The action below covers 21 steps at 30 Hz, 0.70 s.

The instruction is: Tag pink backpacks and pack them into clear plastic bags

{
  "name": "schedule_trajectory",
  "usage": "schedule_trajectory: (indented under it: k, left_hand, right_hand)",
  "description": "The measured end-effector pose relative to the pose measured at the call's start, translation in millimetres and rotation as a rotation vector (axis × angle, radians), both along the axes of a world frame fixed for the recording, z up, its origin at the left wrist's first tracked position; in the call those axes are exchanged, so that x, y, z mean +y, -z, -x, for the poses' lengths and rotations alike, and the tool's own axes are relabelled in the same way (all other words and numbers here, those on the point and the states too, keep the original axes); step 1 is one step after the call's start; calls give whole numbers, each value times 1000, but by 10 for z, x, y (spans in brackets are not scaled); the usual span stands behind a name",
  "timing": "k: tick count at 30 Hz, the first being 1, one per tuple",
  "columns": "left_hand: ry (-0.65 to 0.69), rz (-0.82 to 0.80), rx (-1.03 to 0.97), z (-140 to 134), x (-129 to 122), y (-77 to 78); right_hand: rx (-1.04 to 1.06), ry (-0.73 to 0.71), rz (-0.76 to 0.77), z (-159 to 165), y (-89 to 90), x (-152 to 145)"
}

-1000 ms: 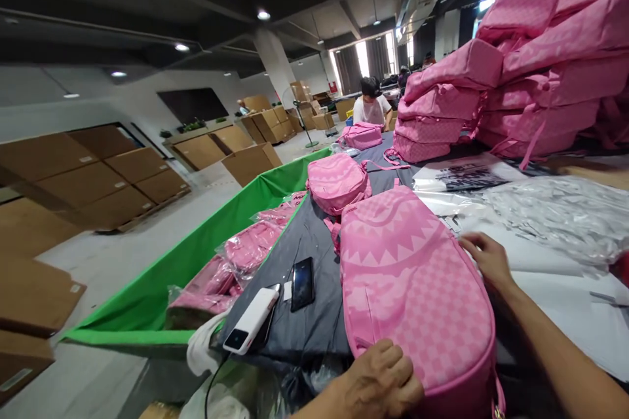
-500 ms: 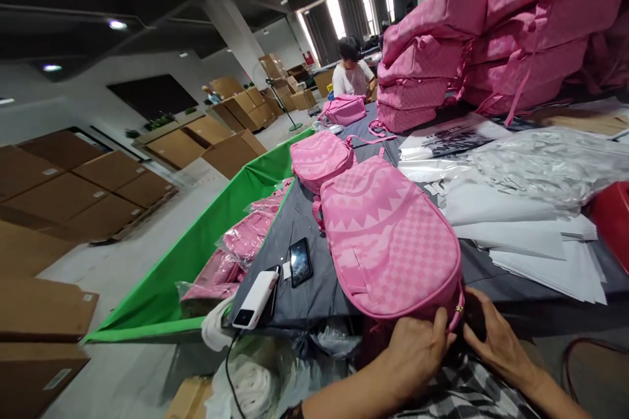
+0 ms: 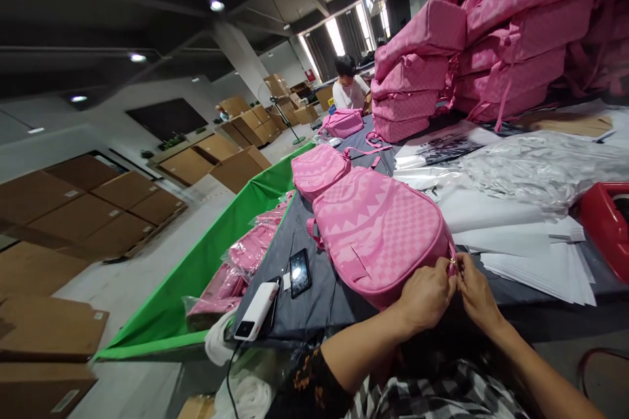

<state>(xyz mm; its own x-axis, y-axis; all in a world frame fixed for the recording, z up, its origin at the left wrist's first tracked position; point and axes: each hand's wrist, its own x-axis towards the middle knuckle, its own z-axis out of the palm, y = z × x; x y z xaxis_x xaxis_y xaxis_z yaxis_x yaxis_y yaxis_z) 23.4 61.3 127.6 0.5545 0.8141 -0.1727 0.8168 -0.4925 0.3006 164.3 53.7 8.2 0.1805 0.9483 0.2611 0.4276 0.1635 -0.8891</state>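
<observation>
A pink backpack [image 3: 381, 236] with a checkered and zigzag pattern lies on its back on the grey-covered table, its bottom end towards me. At its near right corner, gold-coloured zipper pulls [image 3: 453, 262] show between my hands. My left hand [image 3: 428, 294] is closed at the bag's edge, its fingers pinching by the zipper. Just to the right, my right hand [image 3: 476, 291] pinches at the same zipper pulls, fingertips nearly meeting those of the left. Exactly which pull each hand grips is partly hidden by the fingers. Beyond it sits a smaller pink bag [image 3: 320, 170].
Left of the backpack lie a phone [image 3: 299, 273] and a white power bank [image 3: 256, 309] with a cable. A green-sided bin [image 3: 196, 285] holds plastic-wrapped pink bags. On the right are white sheets [image 3: 535, 275], a red container [image 3: 604, 229] and stacked pink backpacks [image 3: 413, 88]. A person [image 3: 350, 90] works farther back.
My right hand has moved up and left from beside the bag to the zipper pulls. My left hand has risen from under the bag's lower edge to the same corner.
</observation>
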Motion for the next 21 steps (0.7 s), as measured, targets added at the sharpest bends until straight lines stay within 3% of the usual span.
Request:
schedule_trajectory:
  k: [5,7,11,14,17,21]
  left_hand:
    - [-89,31,6,-38,-55,87]
    - [-110,31,-87,-22,-44,106]
    - [-126,88,-356,71,49,3]
    - [-138,106,-425,71,109,-92]
    - [-130,12,-310,-66,105,-64]
    - [-46,-118,-44,-84,-65,220]
  right_hand:
    - [-44,54,-118,-110,53,-4]
    - [28,29,-72,-219,14,30]
    - [616,-283,405,-270,-80,-42]
    - [970,-542,687,28,-36,-316]
    - [796,-696,727,466,60,-574]
    - [496,-639,553,708,149,-619]
